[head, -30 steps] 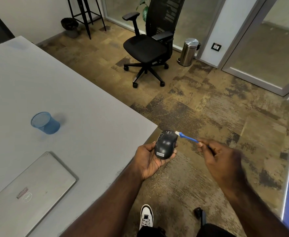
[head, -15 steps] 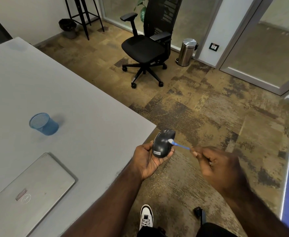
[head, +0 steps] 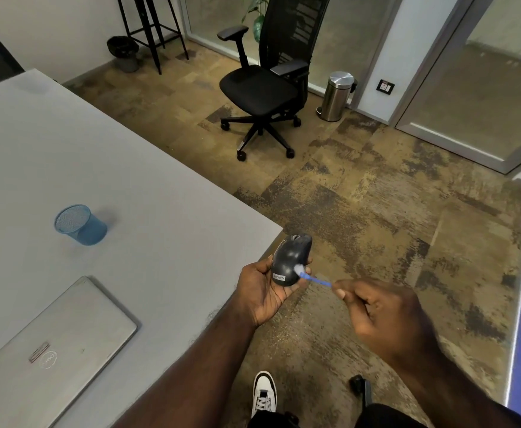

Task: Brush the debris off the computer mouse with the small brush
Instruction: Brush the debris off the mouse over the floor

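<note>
Just beyond the near right corner of the tabletop (head: 129,168), over the carpet, the left hand (head: 260,293) holds the computer mouse (head: 290,257) up in the air, its fingers curled around the body from below and from the side, so the mouse does not rest on any surface. The right hand (head: 385,316) is pressed together around the small brush (head: 313,278), pinching the thin blue handle between thumb and fingers.

What has just changed is the place of the bristles. One second ago the white tip was at the far, front end of the mouse, near the buttons. Half a second ago it was at the middle of the right side. Now it touches the near end, just beside the white label with the brand name. So the brush has been drawn along the whole length of the mouse toward the person. I judge this as one full stroke that is now ending, and the brushing is in progress, not finished; I cannot see any debris on the mouse, it is too small to tell.

The left hand also tilts the mouse a little more upright than before. The blue mesh cup (head: 80,223) and the closed laptop (head: 43,344) lie on the tabletop as earlier, well apart from the hands.
</note>
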Motion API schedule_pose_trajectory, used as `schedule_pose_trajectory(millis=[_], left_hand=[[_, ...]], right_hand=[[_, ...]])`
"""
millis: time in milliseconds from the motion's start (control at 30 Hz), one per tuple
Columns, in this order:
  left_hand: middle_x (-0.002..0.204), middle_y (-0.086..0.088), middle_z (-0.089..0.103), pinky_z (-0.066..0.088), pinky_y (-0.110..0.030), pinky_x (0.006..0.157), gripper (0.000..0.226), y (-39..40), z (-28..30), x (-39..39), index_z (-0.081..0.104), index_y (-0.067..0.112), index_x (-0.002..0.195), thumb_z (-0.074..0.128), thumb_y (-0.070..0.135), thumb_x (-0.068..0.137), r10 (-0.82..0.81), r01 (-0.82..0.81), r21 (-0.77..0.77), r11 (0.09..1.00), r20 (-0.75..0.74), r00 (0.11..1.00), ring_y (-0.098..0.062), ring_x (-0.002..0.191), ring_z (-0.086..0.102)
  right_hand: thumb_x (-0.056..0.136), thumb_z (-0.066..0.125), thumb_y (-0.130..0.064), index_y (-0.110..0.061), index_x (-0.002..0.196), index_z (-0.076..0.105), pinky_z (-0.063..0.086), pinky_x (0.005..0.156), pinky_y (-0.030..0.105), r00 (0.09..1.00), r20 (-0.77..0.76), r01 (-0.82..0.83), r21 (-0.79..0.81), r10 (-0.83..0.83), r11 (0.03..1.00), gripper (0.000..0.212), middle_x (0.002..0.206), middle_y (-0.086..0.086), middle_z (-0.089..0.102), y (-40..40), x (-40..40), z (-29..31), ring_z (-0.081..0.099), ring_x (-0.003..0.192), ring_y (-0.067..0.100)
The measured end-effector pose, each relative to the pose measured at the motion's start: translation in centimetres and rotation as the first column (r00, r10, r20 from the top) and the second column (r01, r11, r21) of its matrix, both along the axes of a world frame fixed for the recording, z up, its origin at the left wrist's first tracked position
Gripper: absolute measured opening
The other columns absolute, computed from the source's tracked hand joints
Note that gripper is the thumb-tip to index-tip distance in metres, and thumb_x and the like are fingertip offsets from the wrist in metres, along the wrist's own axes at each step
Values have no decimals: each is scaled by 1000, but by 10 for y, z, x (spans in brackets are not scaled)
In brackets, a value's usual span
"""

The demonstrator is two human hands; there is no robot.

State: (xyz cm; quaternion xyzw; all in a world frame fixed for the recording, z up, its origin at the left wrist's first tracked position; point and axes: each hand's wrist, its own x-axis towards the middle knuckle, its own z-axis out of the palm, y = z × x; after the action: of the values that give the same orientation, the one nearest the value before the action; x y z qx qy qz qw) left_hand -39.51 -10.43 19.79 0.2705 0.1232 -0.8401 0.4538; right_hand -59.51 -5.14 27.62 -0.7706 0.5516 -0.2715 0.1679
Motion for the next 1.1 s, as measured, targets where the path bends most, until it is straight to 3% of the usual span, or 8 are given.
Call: schedule_pose_trajectory(millis=[67,200,400,467,567,667,800,1100], left_hand=[[136,-35,48,58,-48,79,48,0,-2,4,42,-8,136,30,15,97,1,-1,0,1000,12,1000,-44,96,66],[129,-34,54,59,-48,75,45,2,2,3,47,-8,131,37,11,91,-14,14,8,1000,0,1000,-44,93,67],[117,-33,61,58,-42,75,45,6,8,0,50,-4,129,37,16,91,-122,123,-61,991,20,992,-39,87,68],[116,-33,61,58,-42,75,48,7,7,0,48,-3,132,38,15,89,-119,120,-65,991,20,993,-39,87,68],[118,-33,61,59,-43,76,49,6,5,1,46,-4,136,36,16,91,-115,120,-87,989,51,992,-38,88,69],[117,-33,61,60,-42,74,47,4,5,0,50,-4,131,36,17,91,-126,131,-79,988,62,990,-38,86,69],[117,-32,62,58,-43,76,48,7,7,-1,52,-6,126,42,17,85,-131,135,-88,987,52,990,-38,85,69],[121,-33,60,57,-45,77,44,7,0,-4,51,-4,129,34,17,95,-154,160,-82,984,69,986,-39,90,69]], right_hand=[[83,66,-13,-14,95,76,54,54,20,999,36,-5,-6,5,1000,16,83,-8,74,2,-1,2,66,68,-1],[82,71,-2,-11,97,76,43,53,3,985,134,114,-57,-105,992,18,81,-6,74,-6,1,9,62,65,-9],[89,64,-16,-13,101,75,33,34,8,942,71,329,6,-329,944,16,58,-11,63,-22,-6,1,54,40,4],[91,62,-16,-13,102,73,43,41,9,914,110,391,14,-390,920,16,63,-14,64,-28,-14,1,57,45,-2],[90,61,-14,-14,102,72,60,59,25,913,255,316,52,-319,947,16,77,-12,72,-27,-14,2,72,70,5],[89,63,-11,-18,99,73,61,60,31,927,276,230,110,-252,967,15,76,-10,74,-19,-6,-2,72,69,1],[90,60,-24,-23,97,72,61,55,42,907,186,358,127,-377,925,14,67,-10,71,-26,-17,-9,71,60,11],[90,63,-15,-18,100,73,61,60,31,912,216,318,171,-350,933,15,70,-13,71,-25,-11,-4,71,64,2]])
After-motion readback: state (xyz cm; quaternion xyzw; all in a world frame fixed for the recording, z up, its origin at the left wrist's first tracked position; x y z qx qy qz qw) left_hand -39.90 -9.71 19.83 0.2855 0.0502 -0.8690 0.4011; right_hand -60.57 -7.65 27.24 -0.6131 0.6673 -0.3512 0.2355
